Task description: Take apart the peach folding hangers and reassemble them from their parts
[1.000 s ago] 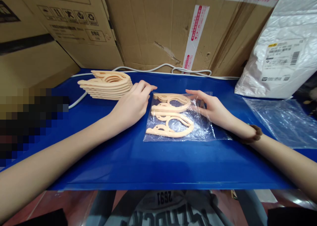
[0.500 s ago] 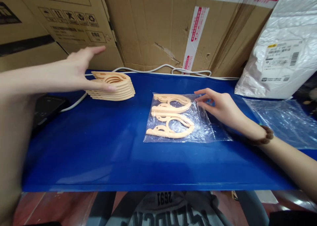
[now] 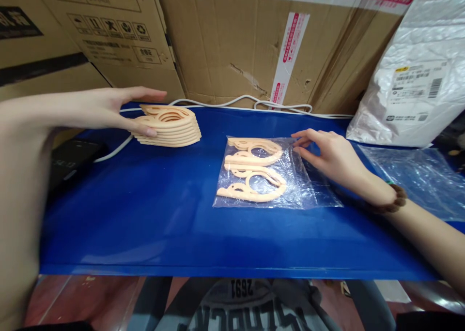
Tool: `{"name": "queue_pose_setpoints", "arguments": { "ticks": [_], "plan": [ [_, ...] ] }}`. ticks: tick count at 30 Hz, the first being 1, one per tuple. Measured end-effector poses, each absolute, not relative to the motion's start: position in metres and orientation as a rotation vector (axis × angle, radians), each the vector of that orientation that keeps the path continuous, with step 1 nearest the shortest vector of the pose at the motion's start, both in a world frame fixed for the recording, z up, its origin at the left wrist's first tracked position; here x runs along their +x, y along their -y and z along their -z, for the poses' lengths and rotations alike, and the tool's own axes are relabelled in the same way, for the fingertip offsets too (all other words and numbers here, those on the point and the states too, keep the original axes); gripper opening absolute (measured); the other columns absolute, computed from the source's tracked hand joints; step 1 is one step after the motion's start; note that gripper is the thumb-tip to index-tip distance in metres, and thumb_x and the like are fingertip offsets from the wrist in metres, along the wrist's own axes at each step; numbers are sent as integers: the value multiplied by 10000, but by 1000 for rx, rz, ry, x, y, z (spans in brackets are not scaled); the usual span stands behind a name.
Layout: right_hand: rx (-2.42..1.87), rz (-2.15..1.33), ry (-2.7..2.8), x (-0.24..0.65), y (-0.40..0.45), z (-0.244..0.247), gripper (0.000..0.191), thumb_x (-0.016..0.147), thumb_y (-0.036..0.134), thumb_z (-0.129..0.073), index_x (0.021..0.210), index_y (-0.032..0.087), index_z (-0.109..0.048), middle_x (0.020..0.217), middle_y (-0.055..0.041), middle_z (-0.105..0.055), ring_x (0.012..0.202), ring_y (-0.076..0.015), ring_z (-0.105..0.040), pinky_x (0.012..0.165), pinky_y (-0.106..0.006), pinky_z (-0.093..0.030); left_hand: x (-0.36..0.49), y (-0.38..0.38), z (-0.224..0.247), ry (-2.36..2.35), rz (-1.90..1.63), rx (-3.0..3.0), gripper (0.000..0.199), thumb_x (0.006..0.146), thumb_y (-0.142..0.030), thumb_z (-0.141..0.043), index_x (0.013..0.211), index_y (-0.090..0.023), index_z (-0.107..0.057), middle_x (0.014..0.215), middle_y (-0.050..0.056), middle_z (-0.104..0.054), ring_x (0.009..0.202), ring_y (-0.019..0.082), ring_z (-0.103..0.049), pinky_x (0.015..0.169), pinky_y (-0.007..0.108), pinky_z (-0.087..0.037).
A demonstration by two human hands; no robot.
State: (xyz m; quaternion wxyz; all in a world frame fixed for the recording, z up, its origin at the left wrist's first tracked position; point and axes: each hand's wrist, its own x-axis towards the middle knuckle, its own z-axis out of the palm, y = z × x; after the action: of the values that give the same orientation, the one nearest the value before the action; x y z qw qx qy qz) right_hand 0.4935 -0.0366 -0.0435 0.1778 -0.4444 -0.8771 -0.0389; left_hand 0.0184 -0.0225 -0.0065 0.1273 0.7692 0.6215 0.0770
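Note:
A stack of peach-coloured folding hangers point(image 3: 178, 132) lies at the back left of the blue table. My left hand point(image 3: 123, 111) is at the stack's left end, thumb along the near side and fingers stretched out over the back, spread apart. In the middle lies a clear plastic bag point(image 3: 301, 190) with folded hangers point(image 3: 259, 181) of the same kind in it, set in two groups one above the other. At the bag's upper right edge is my right hand point(image 3: 323, 152), fingers bent and apart from the thumb, fingertips at the film.
Another clear plastic bag point(image 3: 410, 176) lies flat at the right, by a white parcel bag point(image 3: 407, 98) with a label. Cardboard boxes point(image 3: 225, 45) line the back. A white cable point(image 3: 232, 100) runs along them. A black phone point(image 3: 78, 159) lies at the left.
My left hand has come down onto the left end of the hanger stack, its fingers lower than before. My right hand has barely moved beside the bag.

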Motion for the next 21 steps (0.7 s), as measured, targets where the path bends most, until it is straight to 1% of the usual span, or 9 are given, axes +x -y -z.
{"name": "queue_pose_setpoints", "arguments": {
  "ticks": [3, 5, 8, 11, 13, 16, 18, 20, 21],
  "plan": [
    [-1259, 114, 2485, 494, 36, 44, 250, 949, 295, -550, 1186, 246, -612, 993, -31, -767, 935, -254, -713, 841, -427, -485, 19, 22, 5, -1789, -174, 2232, 958, 758, -773, -616, 1544, -311, -323, 1575, 26, -439, 1368, 290, -473, 1170, 516, -297],
    [-1255, 117, 2485, 494, 36, 44, 253, 948, 300, -546, 1187, 248, -611, 987, -31, -766, 937, -255, -712, 850, -433, -477, 19, 21, 6, -1794, -183, 2249, 1000, 715, -812, -618, 1534, -307, -345, 1554, 20, -469, 1347, 295, -490, 1156, 509, -319],
    [-1252, 105, 2481, 495, 37, 44, 250, 945, 313, -544, 1178, 261, -617, 1005, -34, -762, 939, -266, -707, 861, -461, -466, 20, 19, 8, -1811, -275, 2255, 1078, 642, -841, -661, 1512, -257, -405, 1508, 49, -524, 1286, 312, -533, 1118, 503, -373],
    [-1273, 113, 2408, 494, 38, 42, 224, 937, 287, -530, 1131, 289, -643, 1016, -35, -760, 938, -295, -692, 910, -531, -433, 25, 22, 8, -1856, -466, 2265, 1015, 626, -786, -750, 1466, -282, -486, 1410, 33, -608, 1173, 303, -600, 1073, 530, -425],
    [-1282, 92, 2281, 492, 41, 39, 229, 927, 244, -506, 1087, 297, -660, 1038, -38, -753, 977, -310, -676, 948, -563, -418, 37, 27, 6, -1868, -558, 2322, 954, 628, -744, -789, 1434, -306, -525, 1348, 22, -640, 1108, 292, -628, 1036, 531, -465],
    [-1221, -87, 2099, 484, 50, 33, 194, 925, 240, -506, 1017, 281, -671, 1075, -49, -732, 1036, -299, -661, 954, -522, -461, 71, 43, 0, -1773, -652, 2511, 905, 671, -764, -740, 1395, -247, -570, 1293, 59, -630, 1075, 270, -627, 985, 467, -510],
    [-1180, -248, 2057, 476, 60, 29, 143, 942, 283, -533, 978, 263, -670, 1052, -53, -724, 1022, -277, -662, 941, -473, -486, 100, 56, -1, -1547, -695, 2638, 805, 745, -755, -683, 1367, -254, -591, 1265, 60, -606, 1115, 252, -603, 991, 422, -504],
    [-1141, -431, 2065, 468, 70, 26, 131, 959, 334, -562, 967, 248, -660, 1048, -50, -717, 1012, -255, -658, 942, -437, -491, 130, 69, 4, -1330, -747, 2690, 701, 831, -633, -693, 1389, -230, -557, 1300, 84, -565, 1203, 240, -558, 1037, 381, -478],
    [-1113, -531, 2071, 465, 76, 26, 137, 963, 357, -575, 964, 242, -649, 1055, -47, -712, 1016, -245, -653, 940, -419, -492, 143, 75, 8, -1223, -766, 2726, 686, 845, -574, -711, 1402, -213, -537, 1302, 100, -551, 1214, 235, -549, 1052, 370, -467]
  ]
}}
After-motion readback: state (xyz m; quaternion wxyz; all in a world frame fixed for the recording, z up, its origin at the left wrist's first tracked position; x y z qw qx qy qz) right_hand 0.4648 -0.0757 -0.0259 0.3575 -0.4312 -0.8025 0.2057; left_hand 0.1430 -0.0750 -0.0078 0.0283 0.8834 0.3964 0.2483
